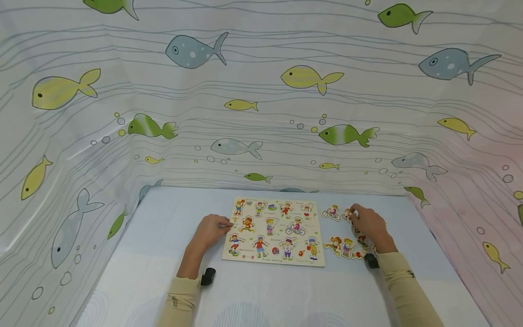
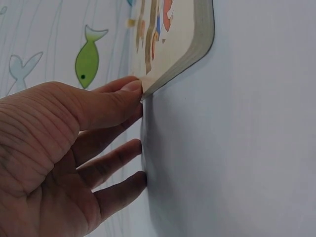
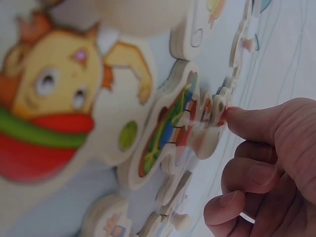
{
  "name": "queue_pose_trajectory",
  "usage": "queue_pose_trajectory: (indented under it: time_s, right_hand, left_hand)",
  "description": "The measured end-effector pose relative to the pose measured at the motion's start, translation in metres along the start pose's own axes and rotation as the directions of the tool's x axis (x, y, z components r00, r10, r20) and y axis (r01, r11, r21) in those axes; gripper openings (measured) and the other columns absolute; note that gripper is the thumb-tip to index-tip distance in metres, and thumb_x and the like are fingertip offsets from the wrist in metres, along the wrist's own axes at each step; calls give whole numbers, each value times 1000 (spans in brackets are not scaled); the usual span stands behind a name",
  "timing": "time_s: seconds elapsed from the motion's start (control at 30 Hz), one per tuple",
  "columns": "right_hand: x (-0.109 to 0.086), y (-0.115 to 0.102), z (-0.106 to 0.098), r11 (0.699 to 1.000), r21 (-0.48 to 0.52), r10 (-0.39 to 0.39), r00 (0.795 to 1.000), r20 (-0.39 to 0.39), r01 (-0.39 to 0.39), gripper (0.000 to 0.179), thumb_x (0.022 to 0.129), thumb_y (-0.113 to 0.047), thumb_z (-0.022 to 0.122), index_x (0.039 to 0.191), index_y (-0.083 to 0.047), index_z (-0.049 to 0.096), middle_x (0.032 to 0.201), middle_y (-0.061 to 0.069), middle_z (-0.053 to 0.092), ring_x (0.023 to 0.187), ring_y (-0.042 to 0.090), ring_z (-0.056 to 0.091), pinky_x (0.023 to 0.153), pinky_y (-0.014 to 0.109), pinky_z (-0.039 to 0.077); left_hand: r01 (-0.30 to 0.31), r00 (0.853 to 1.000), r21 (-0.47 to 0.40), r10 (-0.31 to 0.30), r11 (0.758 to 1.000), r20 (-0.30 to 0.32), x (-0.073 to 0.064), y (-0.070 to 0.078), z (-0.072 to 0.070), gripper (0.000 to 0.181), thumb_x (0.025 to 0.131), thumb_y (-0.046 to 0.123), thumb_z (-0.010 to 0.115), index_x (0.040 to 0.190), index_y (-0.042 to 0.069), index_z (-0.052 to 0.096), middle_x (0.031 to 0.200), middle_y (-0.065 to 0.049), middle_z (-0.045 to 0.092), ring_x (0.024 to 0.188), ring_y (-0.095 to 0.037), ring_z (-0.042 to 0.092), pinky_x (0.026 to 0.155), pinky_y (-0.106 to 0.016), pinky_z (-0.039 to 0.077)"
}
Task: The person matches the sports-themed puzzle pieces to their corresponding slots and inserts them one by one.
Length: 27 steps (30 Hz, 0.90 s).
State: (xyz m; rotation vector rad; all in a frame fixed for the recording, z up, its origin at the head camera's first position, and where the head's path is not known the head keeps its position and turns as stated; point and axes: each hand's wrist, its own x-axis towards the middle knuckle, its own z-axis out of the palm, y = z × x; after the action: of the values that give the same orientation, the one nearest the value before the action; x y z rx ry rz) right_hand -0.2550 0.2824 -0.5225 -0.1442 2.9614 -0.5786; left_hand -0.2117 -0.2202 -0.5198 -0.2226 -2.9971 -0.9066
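Note:
A wooden puzzle board (image 1: pixel 247 245) printed with sporting children lies on the table. At its left side, my left hand (image 1: pixel 210 231) holds the edge. In the left wrist view the thumb and index finger (image 2: pixel 131 86) meet at the board's corner, while the other fingers spread below. To the right of the board, my right hand (image 1: pixel 369 225) pinches a small puzzle piece (image 1: pixel 347 212) between thumb and index finger, the remaining fingers curled. Part of that piece is hidden by the fingers. Close by lie a cyclist piece (image 1: pixel 331 212) and, lower down, a running-child piece (image 1: pixel 333 245).
Several loose knobbed pieces lie under and around the right hand, including a purple-and-blue figure piece (image 1: pixel 347 247). The table (image 1: pixel 261 295) has a pale cloth. Behind and at both sides rises a fish-print curtain (image 1: pixel 269 122). A black wrist camera (image 1: pixel 208 276) sits at the left cuff.

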Motion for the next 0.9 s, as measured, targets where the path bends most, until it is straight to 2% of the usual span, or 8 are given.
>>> queue_pose_trajectory:
  time_s: [0.3, 0.5, 0.9]
  right_hand:
    - [1, -7, -5, 1000, 4, 17, 1000, -23, -17, 30, 103, -24, 52, 124, -4, 53, 69, 3, 58, 49, 17, 48, 42, 31, 38]
    - [-1, -17, -8, 1000, 23, 18, 999, -31, -17, 28, 103, -26, 52, 122, -5, 52, 67, 3, 56, 50, 17, 49, 42, 31, 38]
    - [0, -37, -4, 996, 45, -66, 993, -94, 70, 28, 102, -27, 54, 120, -5, 53, 62, 1, 50, 46, 15, 42, 41, 28, 32]
  left_hand:
    - [16, 1000, 2, -16, 1000, 5, 0, 0, -1, 13, 84, 10, 78, 97, 10, 80, 113, -9, 71, 115, -34, 60, 101, -50, 45]
    - [15, 1000, 0, -15, 1000, 9, -2, 0, 0, 13, 84, 9, 78, 97, 9, 80, 112, -10, 71, 114, -34, 61, 101, -50, 45]
    - [16, 1000, 7, -16, 1000, 8, -3, 1, -1, 14, 84, 9, 77, 98, 9, 80, 113, -10, 71, 115, -34, 60, 101, -50, 45]
